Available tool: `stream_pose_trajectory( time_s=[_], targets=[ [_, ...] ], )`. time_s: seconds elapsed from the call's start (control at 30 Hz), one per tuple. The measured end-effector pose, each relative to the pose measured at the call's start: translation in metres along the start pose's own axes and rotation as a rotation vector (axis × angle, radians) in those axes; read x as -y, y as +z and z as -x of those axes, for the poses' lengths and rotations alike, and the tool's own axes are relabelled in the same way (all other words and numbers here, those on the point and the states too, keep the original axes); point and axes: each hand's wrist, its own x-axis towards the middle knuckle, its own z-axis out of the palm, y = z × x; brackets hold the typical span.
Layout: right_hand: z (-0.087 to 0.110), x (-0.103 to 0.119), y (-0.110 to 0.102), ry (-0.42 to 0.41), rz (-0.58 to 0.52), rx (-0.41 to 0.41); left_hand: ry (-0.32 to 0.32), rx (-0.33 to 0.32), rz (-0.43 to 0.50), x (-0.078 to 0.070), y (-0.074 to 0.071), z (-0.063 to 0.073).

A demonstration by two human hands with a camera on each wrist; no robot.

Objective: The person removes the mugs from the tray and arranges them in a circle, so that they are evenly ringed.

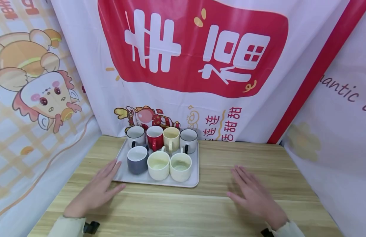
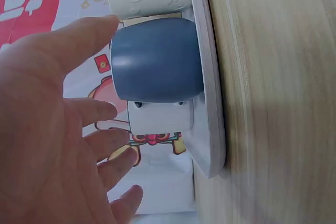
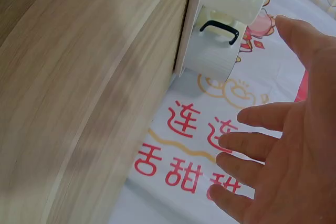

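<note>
**My left hand (image 1: 95, 191) by the tray (image 1: 195, 168), my right hand (image 1: 254, 194) well apart from it**

Nearest me are my pale sleeves (image 1: 66, 227). Beyond them my left hand reaches forward with its fingers extended and the thumb spread wide, holding nothing. Its fingertips are at the tray's left edge; I cannot tell whether they touch it. My right hand holds nothing either, fingers extended and thumb held away from them, over the wood table (image 1: 171, 210) to the tray's right.

The white tray lies ahead of me, left of the middle of the table. Seven mugs stand upright on it in two rows. In the near row, the grey mug (image 1: 137, 164) is closest to my left hand; in the left wrist view it looks bluer. Next come the left cream mug (image 1: 158, 170) and the right cream mug (image 1: 181, 172), their handles pointing away from me.

Behind, left to right, are a white mug (image 1: 138, 141), a red mug (image 1: 159, 143), a yellow mug (image 1: 175, 143) and a second white mug (image 1: 193, 145). Those four handles face me; both white mugs have black ones.

Farthest, past the table's back edge, hangs a white cloth (image 1: 183, 100) with a large red patch and white characters.
</note>
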Motion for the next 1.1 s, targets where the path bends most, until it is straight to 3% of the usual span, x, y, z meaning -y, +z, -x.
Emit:
stream_pose_trajectory(
  time_s=[0.2,0.43,0.63,0.77,0.9,1.1],
  targets=[
    [-0.011,0.010,0.004,-0.046,-0.139,0.002,-0.026,0.028,0.170,0.021,0.002,-0.004],
    [-0.033,0.025,0.007,0.004,-0.407,0.118,-0.119,0.080,0.322,0.042,0.003,-0.009],
    [-0.053,0.038,0.014,-0.037,-0.502,0.100,-0.222,0.122,0.389,0.052,0.002,-0.013],
    [-0.067,0.047,0.019,-0.028,-0.604,0.094,-0.265,0.149,0.491,0.060,0.004,-0.017],
    [-0.081,0.059,0.025,0.019,-0.690,0.113,-0.277,0.160,0.596,0.068,0.008,-0.020],
    [-0.100,0.078,0.034,0.072,-0.706,0.099,-0.285,0.146,0.672,0.071,0.012,-0.024]
  ],
)
